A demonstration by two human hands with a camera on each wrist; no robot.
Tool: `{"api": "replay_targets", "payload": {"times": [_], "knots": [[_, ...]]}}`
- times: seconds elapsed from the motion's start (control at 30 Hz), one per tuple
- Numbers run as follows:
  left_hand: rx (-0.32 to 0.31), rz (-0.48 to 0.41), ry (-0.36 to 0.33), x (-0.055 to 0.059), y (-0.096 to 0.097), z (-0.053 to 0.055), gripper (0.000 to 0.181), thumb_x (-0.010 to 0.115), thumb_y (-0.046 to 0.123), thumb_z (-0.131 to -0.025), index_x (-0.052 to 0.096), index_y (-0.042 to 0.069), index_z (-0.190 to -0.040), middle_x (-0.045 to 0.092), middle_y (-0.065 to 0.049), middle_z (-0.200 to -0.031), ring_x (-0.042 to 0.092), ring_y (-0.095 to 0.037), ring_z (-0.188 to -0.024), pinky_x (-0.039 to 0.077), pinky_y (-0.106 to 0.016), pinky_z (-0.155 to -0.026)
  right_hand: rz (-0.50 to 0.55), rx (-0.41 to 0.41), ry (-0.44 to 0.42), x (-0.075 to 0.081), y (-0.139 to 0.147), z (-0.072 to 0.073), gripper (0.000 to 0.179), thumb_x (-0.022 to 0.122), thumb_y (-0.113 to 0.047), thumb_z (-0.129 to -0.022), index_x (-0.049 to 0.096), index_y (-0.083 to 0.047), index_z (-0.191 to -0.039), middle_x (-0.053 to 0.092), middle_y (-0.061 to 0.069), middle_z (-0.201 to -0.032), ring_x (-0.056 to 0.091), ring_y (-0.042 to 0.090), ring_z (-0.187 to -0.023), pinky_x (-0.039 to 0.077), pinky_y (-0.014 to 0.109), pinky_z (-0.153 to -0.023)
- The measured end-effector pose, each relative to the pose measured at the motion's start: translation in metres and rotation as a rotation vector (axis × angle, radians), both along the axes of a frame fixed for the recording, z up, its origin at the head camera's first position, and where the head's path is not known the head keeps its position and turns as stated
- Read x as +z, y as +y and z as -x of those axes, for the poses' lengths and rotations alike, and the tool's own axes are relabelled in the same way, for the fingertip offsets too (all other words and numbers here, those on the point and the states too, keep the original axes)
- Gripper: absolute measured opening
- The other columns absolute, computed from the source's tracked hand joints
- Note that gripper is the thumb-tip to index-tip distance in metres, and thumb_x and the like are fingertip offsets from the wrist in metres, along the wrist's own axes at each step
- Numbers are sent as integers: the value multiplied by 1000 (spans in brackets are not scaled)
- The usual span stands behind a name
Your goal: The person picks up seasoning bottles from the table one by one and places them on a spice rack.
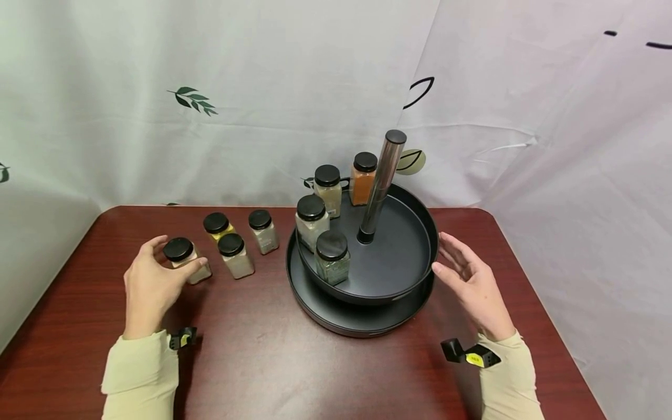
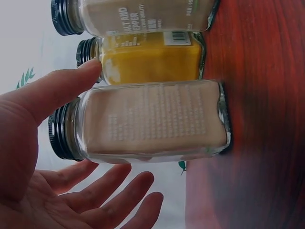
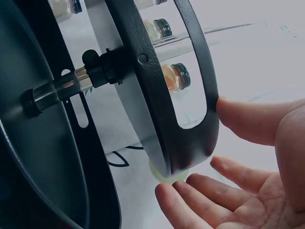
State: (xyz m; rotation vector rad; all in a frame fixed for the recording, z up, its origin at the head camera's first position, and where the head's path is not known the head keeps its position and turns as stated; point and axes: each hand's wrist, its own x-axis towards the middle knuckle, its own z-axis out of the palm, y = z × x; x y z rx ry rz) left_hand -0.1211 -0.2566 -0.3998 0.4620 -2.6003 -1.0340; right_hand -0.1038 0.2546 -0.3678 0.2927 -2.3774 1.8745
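My left hand [image 1: 154, 286] is around a square glass jar [image 2: 152, 119] of beige powder with a black lid, which stands on the table. In the left wrist view the thumb lies along one side near the lid. The other fingers spread loosely at the opposite side, not curled round the glass. My right hand [image 1: 472, 283] is at the right side of a black two-tier round rack [image 1: 388, 274]. Its thumb tip meets the upper tray's rim [image 3: 209, 81] in the right wrist view, with the other fingers relaxed below.
Beside the left hand's jar stand a yellow-powder jar [image 1: 216, 224], a pale jar [image 1: 238, 262] and another pale jar [image 1: 265, 236]. The upper tray bears several jars, among them a green herb jar [image 1: 333, 265] and an orange one [image 1: 362, 184], around a metal pole [image 1: 382, 181]. A curtain [image 1: 294, 87] hangs behind.
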Motion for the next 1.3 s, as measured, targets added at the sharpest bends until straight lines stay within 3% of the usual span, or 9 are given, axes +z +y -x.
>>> {"api": "replay_targets", "payload": {"times": [0.27, 0.57, 1.3], "knots": [[7, 25, -15, -5, 2, 2, 84, 85, 31, -80, 45, -5, -144, 60, -31, -118, 56, -45, -106, 42, -56, -88, 6, 27, -18, -1, 1, -1, 61, 63, -3, -98, 39, -5, -154, 41, 21, -154, 49, 10, -135, 48, 19, -96], [-2, 28, -1, -13, 3, 3, 72, 85, 27, -80, 52, -7, -134, 61, -31, -120, 55, -49, -112, 41, -61, -94, 39, 46, 8, -3, 0, 1, 62, 63, 2, -97, 38, -1, -153, 40, 24, -154, 51, 14, -134, 48, 21, -98], [55, -23, -43, -14, 4, 6, 74, 84, 26, -81, 49, -8, -137, 61, -31, -119, 57, -51, -109, 44, -61, -91, 28, 74, -53, 0, 0, -1, 77, 68, 1, -94, 28, -9, -159, 31, 17, -161, 43, 21, -141, 46, 20, -100]]}}
